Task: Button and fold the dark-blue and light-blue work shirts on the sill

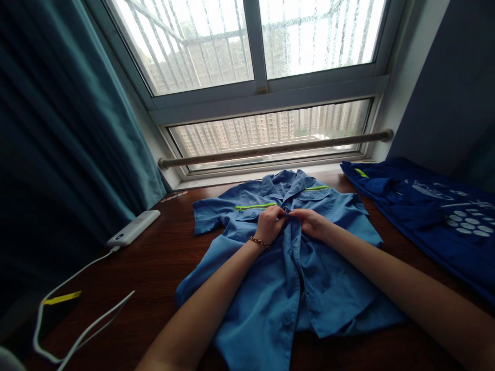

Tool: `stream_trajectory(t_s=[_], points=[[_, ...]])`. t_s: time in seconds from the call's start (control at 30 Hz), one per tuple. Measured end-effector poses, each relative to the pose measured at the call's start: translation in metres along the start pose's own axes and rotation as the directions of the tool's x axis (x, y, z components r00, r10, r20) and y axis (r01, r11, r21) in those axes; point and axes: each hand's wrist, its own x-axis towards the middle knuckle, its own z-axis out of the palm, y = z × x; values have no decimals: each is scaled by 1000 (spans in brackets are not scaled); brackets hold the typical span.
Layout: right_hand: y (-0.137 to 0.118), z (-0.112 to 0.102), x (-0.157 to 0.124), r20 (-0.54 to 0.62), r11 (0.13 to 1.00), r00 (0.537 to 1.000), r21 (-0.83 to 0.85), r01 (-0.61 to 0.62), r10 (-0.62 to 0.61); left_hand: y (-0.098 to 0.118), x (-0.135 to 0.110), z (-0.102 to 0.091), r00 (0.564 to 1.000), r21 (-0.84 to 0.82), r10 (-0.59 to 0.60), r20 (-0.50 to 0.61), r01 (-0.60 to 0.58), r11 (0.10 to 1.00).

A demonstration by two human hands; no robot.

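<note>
The blue shirt [255, 309] lies in the middle of the brown table [154, 257], collar at the far end. Flaps cover its chest pockets [315, 195], so I can't see what is inside. The left hand [269, 225] and right hand [312, 223] sit close together, fingers pinched tight on the shirt's front edge

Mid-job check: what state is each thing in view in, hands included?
Blue shirt, spread out, lower front open.
Left hand, pinching the shirt's front.
Right hand, pinching the shirt's front, beside the left.
Dark blue garment, laid out, print facing up.
White power bank, lying flat, plugged in.
White cable, loosely looped.
Curtain, drawn aside, hanging in folds.
Window, looks shut.
</note>
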Motion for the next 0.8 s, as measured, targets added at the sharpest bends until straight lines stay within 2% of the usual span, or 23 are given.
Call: stream_trajectory(t_s=[0.1, 0.2, 0.3, 0.43, 0.5, 0.63, 0.8], points=[[0, -4, 1, 31, 998, 999, -59, 9, -7, -1, 2, 2, 986, -60, -169, 2, 169, 984], [3, -6, 4, -3, 996, 998, -57, 62, -62, -4, 5, 3, 962, -151, -260, 82, 270, 951], [5, -5, 4, -52, 994, 993, -53, 101, -104, -6, 7, 1, 929, -312, -285, 236, 350, 883], [5, -2, 1, -109, 987, 984, -93, 131, -141, -11, 9, -4, 867, -468, -242, 435, 448, 762], [5, 0, -1, -126, 984, 979, -109, 144, -158, -12, 10, -5, 865, -499, -221, 450, 449, 742], [7, 2, -2, -120, 986, 980, -69, 149, -157, -13, 11, -1, 890, -598, -170, 423, 415, 685], [6, 4, -3, -83, 992, 989, -14, 124, -125, -12, 9, 3, 886, -691, -200, 418, 453, 563]])
